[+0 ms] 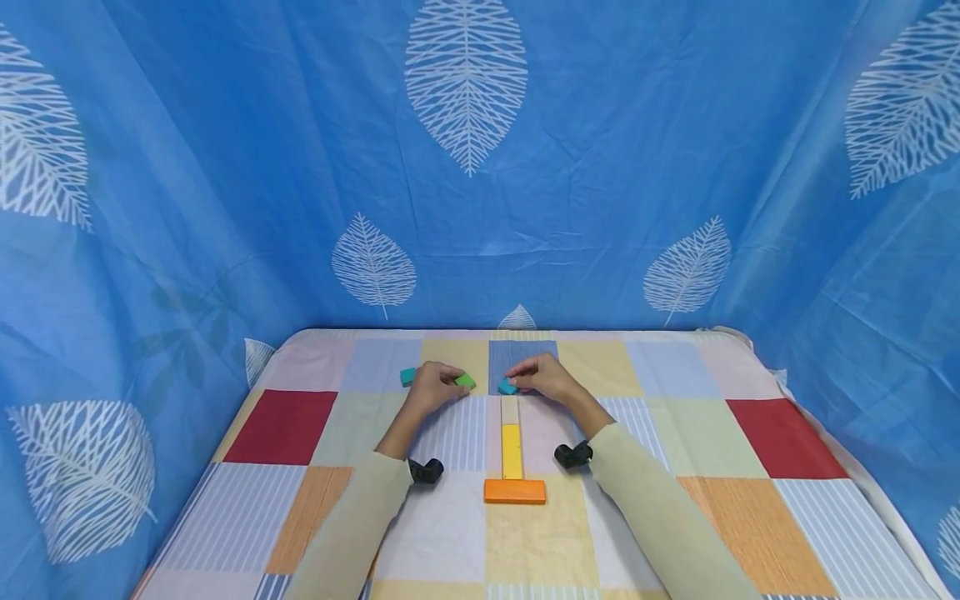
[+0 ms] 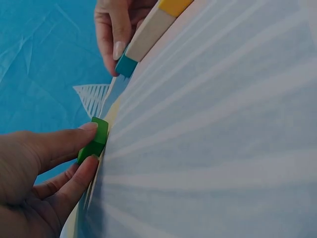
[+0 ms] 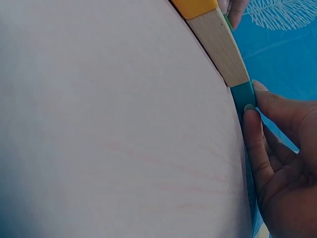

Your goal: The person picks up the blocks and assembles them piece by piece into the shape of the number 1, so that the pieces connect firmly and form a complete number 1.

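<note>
Between thumb and fingers my left hand (image 1: pixel 433 386) pinches a small green block (image 2: pixel 99 139) at the far part of the bed-like surface. My right hand (image 1: pixel 547 377) pinches a teal block (image 3: pixel 242 96) that sits at the far end of a plain wooden block (image 3: pixel 220 44). Nearer to me a yellow block (image 1: pixel 512 452) continues that line. An orange block (image 1: pixel 514 492) lies crosswise at the near end, so the pieces form a T shape turned upside down. A second teal block (image 1: pixel 407 377) lies just left of my left hand.
A patchwork cloth (image 1: pixel 285 427) covers the flat surface. Blue sheeting with white leaf prints (image 1: pixel 465 250) hangs behind it and on both sides. Dark wrist cameras (image 1: pixel 426 471) are strapped at my sleeves.
</note>
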`<state>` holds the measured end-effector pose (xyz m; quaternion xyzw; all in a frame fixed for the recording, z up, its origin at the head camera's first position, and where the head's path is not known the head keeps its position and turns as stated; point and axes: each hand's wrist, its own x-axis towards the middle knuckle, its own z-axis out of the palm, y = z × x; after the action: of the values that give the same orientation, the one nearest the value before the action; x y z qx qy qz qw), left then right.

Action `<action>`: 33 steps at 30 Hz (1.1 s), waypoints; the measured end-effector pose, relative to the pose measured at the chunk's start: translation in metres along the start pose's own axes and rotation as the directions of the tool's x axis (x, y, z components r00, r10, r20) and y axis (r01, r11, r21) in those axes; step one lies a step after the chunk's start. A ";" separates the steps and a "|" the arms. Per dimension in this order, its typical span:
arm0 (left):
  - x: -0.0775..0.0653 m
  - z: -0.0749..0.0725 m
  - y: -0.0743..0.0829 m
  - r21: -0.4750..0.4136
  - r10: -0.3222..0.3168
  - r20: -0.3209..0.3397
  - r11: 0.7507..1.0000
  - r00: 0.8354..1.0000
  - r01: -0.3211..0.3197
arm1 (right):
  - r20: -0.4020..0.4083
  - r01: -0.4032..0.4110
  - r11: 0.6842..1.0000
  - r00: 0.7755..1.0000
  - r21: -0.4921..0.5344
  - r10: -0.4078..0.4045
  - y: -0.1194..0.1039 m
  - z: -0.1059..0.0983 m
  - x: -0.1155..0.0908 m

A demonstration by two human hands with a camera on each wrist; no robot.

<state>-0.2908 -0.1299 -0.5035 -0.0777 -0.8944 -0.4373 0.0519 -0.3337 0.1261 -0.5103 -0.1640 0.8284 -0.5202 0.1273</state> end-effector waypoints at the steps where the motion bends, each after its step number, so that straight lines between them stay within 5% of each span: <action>1: 0.000 0.001 0.001 0.003 0.002 0.003 1.000 1.000 -0.002 | 0.000 -0.003 1.000 1.000 0.003 0.003 0.000 0.000 0.000; 25: -0.007 0.021 0.016 0.007 0.059 0.074 0.998 0.996 -0.059 | 0.019 0.022 1.000 1.000 0.007 -0.022 0.000 0.001 -0.001; 33: -0.005 0.027 0.020 0.014 0.070 0.089 0.997 0.994 -0.072 | 0.042 0.035 0.999 0.999 -0.003 -0.035 -0.029 -0.001 -0.018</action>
<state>-0.2828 -0.0968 -0.5054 -0.1282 -0.8963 -0.4236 0.0286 -0.3134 0.1226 -0.4826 -0.1895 0.8235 -0.5173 0.1351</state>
